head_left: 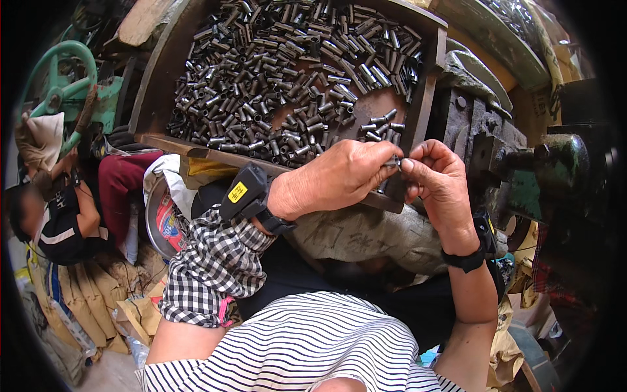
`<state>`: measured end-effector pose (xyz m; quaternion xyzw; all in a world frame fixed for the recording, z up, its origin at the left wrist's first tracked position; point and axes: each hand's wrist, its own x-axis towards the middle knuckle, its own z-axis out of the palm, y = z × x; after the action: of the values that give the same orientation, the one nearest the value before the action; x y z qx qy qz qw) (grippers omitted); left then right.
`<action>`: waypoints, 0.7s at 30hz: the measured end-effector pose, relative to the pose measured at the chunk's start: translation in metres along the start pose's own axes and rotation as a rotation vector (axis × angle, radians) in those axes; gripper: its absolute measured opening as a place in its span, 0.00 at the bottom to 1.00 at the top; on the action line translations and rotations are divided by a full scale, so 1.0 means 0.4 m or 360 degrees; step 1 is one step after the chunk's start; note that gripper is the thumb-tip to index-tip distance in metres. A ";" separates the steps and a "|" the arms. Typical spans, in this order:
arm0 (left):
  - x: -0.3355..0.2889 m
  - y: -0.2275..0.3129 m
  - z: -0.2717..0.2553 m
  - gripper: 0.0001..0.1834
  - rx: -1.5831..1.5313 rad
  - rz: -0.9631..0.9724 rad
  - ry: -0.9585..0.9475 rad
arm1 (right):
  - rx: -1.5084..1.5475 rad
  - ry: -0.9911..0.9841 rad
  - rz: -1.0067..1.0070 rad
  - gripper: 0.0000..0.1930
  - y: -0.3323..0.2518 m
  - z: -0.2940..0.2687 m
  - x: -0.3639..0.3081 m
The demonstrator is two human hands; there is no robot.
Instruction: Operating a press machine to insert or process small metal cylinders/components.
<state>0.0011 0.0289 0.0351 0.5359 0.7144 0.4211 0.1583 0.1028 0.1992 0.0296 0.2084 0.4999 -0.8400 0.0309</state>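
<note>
Far L: green wheel (pixel 55 99); co-worker (pixel 70 215) below. Ctr: brown tray (pixel 212 153) of loose metal tubes (pixel 238 98). Your L hand (pixel 336 178), closed, pinches small metal piece (pixel 394 162) at tray's near R corner. Your R hand (pixel 439 179): thumb at same pc., grip can't be confirmed. Far R: dark-green machine (pixel 563 163).

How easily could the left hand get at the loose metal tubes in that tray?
Probably yes, easily: the left hand is right by the tray, with no cover over the metal tubes, though its fingers seem busy with a small metal piece.
</note>
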 end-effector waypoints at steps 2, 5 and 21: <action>0.003 -0.004 -0.010 0.14 -0.0086 -0.0144 -0.0203 | -0.0012 -0.0010 -0.0003 0.10 0.002 -0.006 0.004; 0.001 -0.011 -0.002 0.17 0.0180 0.0140 0.0050 | -0.0017 -0.0017 -0.0015 0.11 0.001 0.003 0.013; -0.011 -0.056 -0.076 0.16 -0.1798 -0.1130 0.0454 | -0.2881 0.0232 -0.1209 0.02 -0.029 0.109 0.320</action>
<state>-0.0319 0.0104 0.0349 0.0433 0.5314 0.7184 0.4468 -0.0307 0.1879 0.0083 -0.0172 0.9890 -0.0792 -0.1240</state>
